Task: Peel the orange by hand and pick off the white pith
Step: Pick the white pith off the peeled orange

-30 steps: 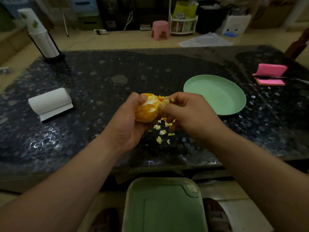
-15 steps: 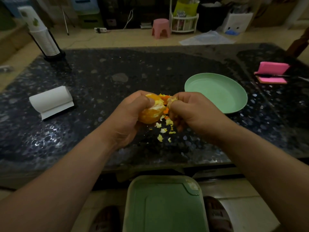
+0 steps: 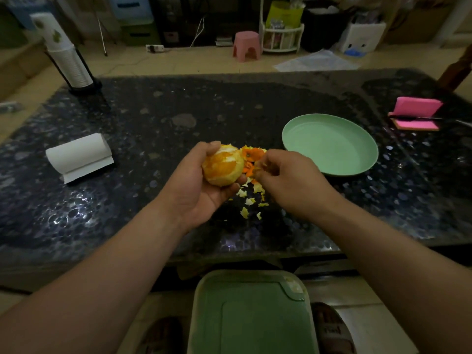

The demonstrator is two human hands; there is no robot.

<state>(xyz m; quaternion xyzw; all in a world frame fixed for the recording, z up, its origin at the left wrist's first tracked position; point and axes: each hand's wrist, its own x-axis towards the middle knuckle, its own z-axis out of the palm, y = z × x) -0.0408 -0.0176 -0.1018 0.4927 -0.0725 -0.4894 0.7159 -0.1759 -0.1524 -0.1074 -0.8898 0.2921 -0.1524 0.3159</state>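
Head view, near to far. Below the near edge of the surface (image 3: 178, 111) lies a green tray (image 3: 255, 323), with both bare forearms reaching over it. Above the middle of the surface, toward its near edge, the left grip (image 3: 196, 190) is closed around the orange (image 3: 222, 166), cupping it from beneath and behind with the thumb over its top. The visible face of the fruit is stripped of rind, and pale pith shows in patches, mostly near the top. Just beside it, the right grip (image 3: 288, 182) has its fingertips drawn together on what appears to be a scrap of pith (image 3: 260, 165), too small to confirm. Peel scraps (image 3: 249, 200) lie on the surface under and between the grips, with larger orange peel pieces (image 3: 252, 154) just beyond. A green plate (image 3: 332, 146) sits toward the right edge, a paper roll (image 3: 79, 155) toward the left edge, a pink pad (image 3: 416, 113) at the right edge and a cup stack (image 3: 69, 62) at the far left corner. The step in hand is judged to be pith removal, with peeling largely done. The next move calls for dropping the scrap, rotating the orange in the left grip, and pinching shallowly so the segment skin does not tear.
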